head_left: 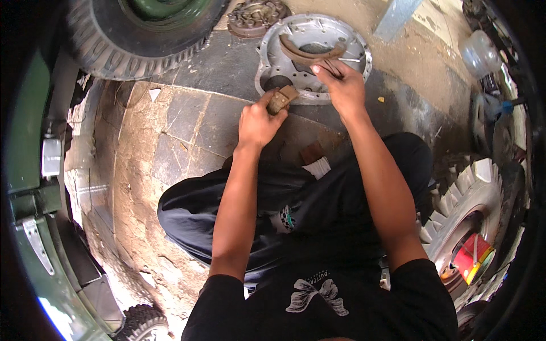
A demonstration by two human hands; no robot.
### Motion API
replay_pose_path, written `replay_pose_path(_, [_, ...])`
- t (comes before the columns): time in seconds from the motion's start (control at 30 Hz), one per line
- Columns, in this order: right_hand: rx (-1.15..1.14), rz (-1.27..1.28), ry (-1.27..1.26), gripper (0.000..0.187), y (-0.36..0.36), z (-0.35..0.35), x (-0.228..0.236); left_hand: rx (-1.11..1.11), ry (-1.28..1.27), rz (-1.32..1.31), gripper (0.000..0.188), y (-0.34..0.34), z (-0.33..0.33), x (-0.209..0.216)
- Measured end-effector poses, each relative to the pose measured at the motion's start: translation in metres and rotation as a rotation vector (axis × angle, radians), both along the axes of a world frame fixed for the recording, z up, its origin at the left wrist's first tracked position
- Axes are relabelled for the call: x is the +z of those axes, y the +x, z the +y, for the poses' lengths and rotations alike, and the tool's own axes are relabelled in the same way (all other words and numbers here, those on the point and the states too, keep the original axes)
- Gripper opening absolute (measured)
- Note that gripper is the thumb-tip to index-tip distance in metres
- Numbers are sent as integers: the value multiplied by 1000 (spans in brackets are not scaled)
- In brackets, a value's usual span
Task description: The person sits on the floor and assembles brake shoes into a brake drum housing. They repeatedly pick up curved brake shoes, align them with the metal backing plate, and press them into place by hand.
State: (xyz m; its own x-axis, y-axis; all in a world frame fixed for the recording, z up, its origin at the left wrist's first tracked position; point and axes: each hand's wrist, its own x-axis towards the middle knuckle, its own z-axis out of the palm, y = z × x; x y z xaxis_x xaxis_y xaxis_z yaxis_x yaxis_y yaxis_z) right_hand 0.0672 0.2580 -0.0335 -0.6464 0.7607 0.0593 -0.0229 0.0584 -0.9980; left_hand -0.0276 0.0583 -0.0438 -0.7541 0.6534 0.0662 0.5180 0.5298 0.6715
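In front of my crossed legs, a round cast-metal housing (264,62) with holes around its rim lies on the floor. My left hand (259,124) is closed around a short brown block (282,99) with a worn, dull face, just off the housing's near left edge. Above the housing, my right hand (345,91) has its fingers closed at the lower edge of a curved, rust-brown brake shoe (304,55). Part of the shoe's near side is covered by those fingers. A thin pale rod (351,59) shows beside them.
A rusty round clutch-like part (256,18) sits behind the housing. A large tyre (122,54) stands at the far left, another tyre (460,210) at the right with a red-yellow can (473,258) by it. Green vehicle bodywork (28,125) runs along the left.
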Motion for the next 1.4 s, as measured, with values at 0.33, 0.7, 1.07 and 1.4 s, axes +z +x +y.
replay_pose_path(0.33, [-53,-68,81,25,-7,0,15,64,-164,147,43,-15,30,-19])
replay_pose_path(0.7, [-44,-35,76,26,-22,-10,25,66,-189,184,40,-19,49,-21])
replay_pose_path(1.07, [-56,-95,97,28,-22,-3,0,58,-355,151,42,-18,43,-16])
replay_pose_path(1.4, [119,-338,278,27,-42,-16,-40,136,-415,134,35,-8,50,-8])
